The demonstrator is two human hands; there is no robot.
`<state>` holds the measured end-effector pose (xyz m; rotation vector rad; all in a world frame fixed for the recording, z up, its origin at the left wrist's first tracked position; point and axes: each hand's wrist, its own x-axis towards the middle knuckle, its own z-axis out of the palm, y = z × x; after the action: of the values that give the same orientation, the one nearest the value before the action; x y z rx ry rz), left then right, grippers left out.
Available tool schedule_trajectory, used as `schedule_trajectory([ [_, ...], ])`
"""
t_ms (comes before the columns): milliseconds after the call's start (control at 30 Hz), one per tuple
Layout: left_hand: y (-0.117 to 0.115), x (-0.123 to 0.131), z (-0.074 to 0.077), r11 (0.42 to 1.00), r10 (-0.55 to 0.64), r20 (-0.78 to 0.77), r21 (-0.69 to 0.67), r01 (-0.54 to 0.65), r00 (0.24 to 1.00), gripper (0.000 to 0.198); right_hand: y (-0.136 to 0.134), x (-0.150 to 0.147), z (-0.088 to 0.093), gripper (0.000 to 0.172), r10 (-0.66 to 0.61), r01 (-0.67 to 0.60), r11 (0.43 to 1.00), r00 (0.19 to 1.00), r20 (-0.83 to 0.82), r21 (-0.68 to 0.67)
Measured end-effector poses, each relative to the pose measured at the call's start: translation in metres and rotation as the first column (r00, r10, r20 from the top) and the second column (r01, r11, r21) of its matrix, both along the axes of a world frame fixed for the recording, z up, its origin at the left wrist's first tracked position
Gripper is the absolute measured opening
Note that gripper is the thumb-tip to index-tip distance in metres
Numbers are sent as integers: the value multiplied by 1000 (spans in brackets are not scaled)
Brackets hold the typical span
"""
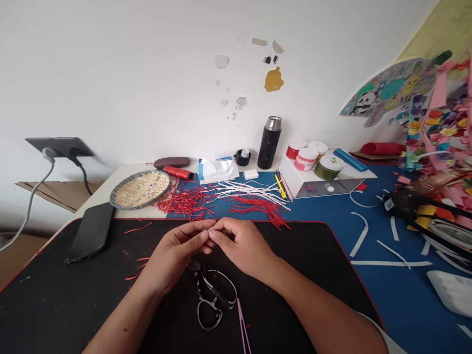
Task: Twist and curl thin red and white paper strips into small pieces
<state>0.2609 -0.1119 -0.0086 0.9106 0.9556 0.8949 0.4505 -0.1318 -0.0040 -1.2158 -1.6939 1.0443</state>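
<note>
Head view, our entry: purple pointed tool [241, 319] at 6 o'clock, nearest; steel scissors [205, 295] just above it, untouched. Left hand [173, 253] and right hand [241, 246] closed, fingertips pinching a thin white strip [211, 229] at centre: light, soft, likely creases easily, best held near its end. Beyond, red strands [188, 204] at 12 o'clock; woven bamboo tray [140, 189] at 11 o'clock.

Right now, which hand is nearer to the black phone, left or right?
Left. The left hand is to the right of the phone; the right hand is farther right, beyond the left hand.
</note>
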Motion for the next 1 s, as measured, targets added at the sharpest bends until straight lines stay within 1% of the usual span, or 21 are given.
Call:
schedule_trajectory([
  [133,1,1,0,1000,4,0,-4,-4,1000,43,0,0,0,16,-1,1,1000,1000,12,-1],
  [333,1,-2,-2,997,-18,-14,70,19,1000,39,1,0,-2,16,9,-9,1000,1000,12,-1],
  [467,2,-4,-4,989,-58,-95,133,70,994,39,1,1,-2,16,-1,2,1000,1000,10,-10],
  [600,3,-3,-3,976,-84,-209,178,122,974,43,1,1,-3,15,-5,5,1000,1000,3,3],
  [767,4,-1,-3,965,-28,-359,234,119,933,46,3,1,-3,14,-27,27,1000,999,30,0],
  [900,4,1,-4,955,5,-404,275,116,915,41,2,1,-2,14,-28,28,1000,999,33,0],
  [1000,4,3,-6,948,0,-426,288,136,905,35,2,1,-2,15,-32,32,999,999,36,3],
])
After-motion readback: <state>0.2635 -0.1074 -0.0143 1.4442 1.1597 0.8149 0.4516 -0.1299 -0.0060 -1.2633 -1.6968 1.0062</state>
